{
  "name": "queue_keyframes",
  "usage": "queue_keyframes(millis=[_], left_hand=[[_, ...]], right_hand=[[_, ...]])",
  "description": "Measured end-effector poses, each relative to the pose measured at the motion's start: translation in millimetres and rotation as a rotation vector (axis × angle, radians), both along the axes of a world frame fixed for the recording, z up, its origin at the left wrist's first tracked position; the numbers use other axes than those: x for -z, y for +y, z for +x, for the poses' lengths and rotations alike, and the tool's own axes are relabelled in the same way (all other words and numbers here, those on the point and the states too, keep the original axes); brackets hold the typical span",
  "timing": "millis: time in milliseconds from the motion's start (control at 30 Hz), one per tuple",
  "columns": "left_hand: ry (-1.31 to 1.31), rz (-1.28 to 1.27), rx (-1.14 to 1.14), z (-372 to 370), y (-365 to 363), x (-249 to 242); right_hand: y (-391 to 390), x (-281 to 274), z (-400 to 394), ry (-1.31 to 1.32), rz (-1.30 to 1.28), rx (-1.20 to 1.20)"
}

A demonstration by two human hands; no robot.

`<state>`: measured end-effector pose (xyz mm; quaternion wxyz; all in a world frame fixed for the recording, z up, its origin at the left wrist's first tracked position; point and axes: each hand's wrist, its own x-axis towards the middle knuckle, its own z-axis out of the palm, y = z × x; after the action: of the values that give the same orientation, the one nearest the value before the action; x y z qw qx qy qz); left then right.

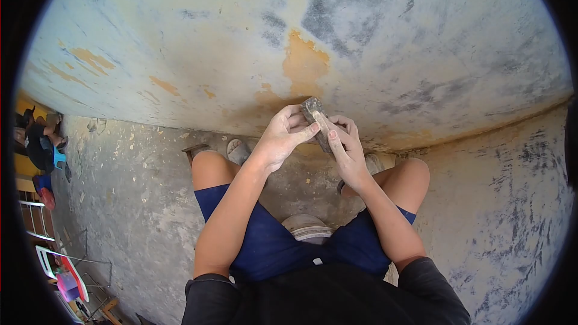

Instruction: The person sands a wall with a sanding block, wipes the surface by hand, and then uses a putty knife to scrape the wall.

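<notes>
A small dark, rough block (312,107) is held up in front of the wall, tilted, between both hands. My left hand (280,137) has its fingers behind the block and its thumb against the block's left side. My right hand (347,147) grips the block from the right, index finger and thumb along its face. Pale dust coats the fingers. Behind the block stands the wall (229,42), whitish with grey smears, and an orange patch (306,63) shows just above the hands.
A stained wall (512,204) rises at the right. The concrete floor (138,192) has pale specks. Between the legs is a round whitish seat or bucket (308,229). Far left, another person (41,144) sits near a blue stool (59,157), with chairs (45,259) below.
</notes>
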<state>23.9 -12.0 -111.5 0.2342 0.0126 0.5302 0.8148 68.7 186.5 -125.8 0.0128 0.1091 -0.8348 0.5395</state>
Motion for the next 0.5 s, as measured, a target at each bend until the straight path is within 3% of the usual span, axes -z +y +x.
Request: queue_keyframes(millis=[200, 500], left_hand=[[-0.010, 0.182, 0.086, 2, -7, 4], [0.061, 0.078, 0.159, 6, 0, -6]], right_hand=[[-2, -8, 4, -0.073, -0.034, 0.006], [-10, -8, 9, 0.008, -0.161, 0.164]])
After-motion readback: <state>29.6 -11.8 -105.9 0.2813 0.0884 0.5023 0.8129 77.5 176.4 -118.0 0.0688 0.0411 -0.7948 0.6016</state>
